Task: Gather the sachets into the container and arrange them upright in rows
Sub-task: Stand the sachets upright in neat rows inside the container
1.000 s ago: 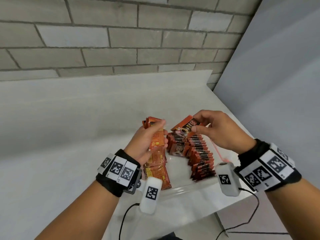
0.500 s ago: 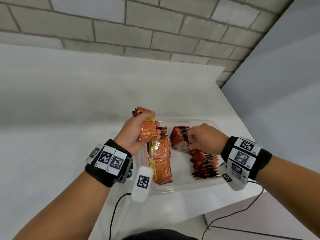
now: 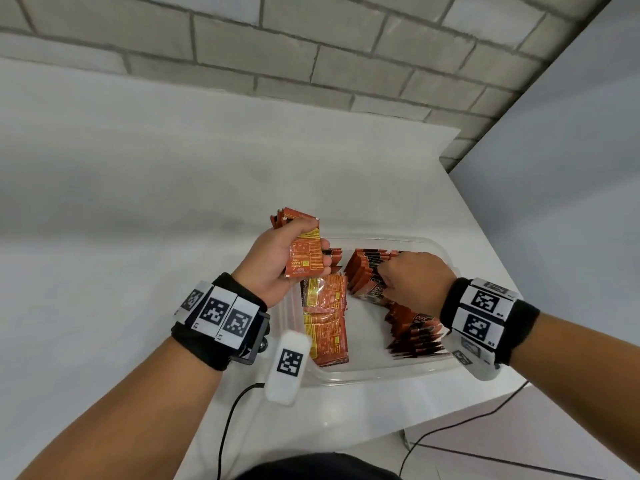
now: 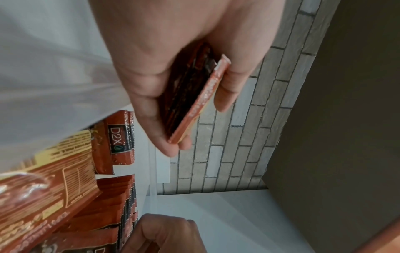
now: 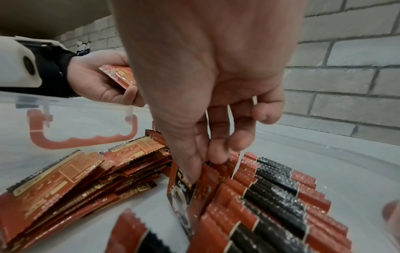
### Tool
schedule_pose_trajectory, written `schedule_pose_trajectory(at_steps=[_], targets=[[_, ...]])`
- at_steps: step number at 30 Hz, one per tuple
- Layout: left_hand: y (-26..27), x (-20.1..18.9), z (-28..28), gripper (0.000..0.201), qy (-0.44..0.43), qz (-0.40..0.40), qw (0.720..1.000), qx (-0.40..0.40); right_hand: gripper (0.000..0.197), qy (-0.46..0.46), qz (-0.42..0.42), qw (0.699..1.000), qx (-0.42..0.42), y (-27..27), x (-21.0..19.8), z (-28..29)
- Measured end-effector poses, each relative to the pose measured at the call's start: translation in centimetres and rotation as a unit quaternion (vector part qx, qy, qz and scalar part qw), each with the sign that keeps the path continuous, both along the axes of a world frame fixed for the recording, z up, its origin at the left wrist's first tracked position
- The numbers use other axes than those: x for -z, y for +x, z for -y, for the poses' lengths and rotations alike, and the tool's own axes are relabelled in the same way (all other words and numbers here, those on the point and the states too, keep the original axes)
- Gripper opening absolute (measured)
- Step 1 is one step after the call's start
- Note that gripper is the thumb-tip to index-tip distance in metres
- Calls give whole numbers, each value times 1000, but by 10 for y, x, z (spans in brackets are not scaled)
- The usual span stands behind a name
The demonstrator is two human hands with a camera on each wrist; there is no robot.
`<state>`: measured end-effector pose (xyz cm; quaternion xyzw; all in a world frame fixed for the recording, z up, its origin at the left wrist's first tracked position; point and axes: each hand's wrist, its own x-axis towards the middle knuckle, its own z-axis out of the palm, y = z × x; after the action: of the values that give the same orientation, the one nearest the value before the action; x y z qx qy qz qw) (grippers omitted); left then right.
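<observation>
Clear plastic container (image 3: 363, 374) at the near right corner of the white table (image 3: 138, 237), red handle (image 5: 82, 140) on its left wall seen through the plastic. Inside, on the right, a long row of red-and-black sachets (image 3: 412, 334) standing on edge and leaning, running from far to near; on the left, a loose pile of sachets lying flat (image 3: 325, 323), yellow-printed backs up. Left hand (image 3: 277, 268) raised over the container's far left corner, grip clamped on a small bundle of sachets (image 3: 304, 251), thumb on the printed face and fingers (image 4: 227, 89) wrapped behind, the bundle clear of the pile below. Right hand (image 3: 412, 282) low inside the container at the far part of the standing row, knuckles up; thumb and fingertips (image 5: 218, 154) pinched together on the top edge of a single upright sachet (image 5: 184, 186), its front showing a cup picture, just left of and touching the row. Grey brick wall (image 3: 346, 46) behind the table. Black wristbands with square printed markers (image 3: 221, 313) on both wrists, white camera pods below them, thin black cables hanging off the near edge of the table.
</observation>
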<state>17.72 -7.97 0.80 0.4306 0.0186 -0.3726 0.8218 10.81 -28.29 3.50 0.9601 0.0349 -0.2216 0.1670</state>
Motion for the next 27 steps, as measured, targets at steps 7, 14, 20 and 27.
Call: schedule_pose_trajectory(at_steps=[7,14,20,27], targets=[[-1,-1,0,13,5,0,1000,-3,19,-4,-1,1000,5,3,3,5],[-2,-2,0,11,6,1,1000,-4,22,5,4,1000,7,3,3,8],[-2,-2,0,12,10,4,1000,-4,26,10,4,1000,7,2,2,9],[-3,-3,0,14,18,6,1000,-10,24,12,6,1000,0,3,1,9]])
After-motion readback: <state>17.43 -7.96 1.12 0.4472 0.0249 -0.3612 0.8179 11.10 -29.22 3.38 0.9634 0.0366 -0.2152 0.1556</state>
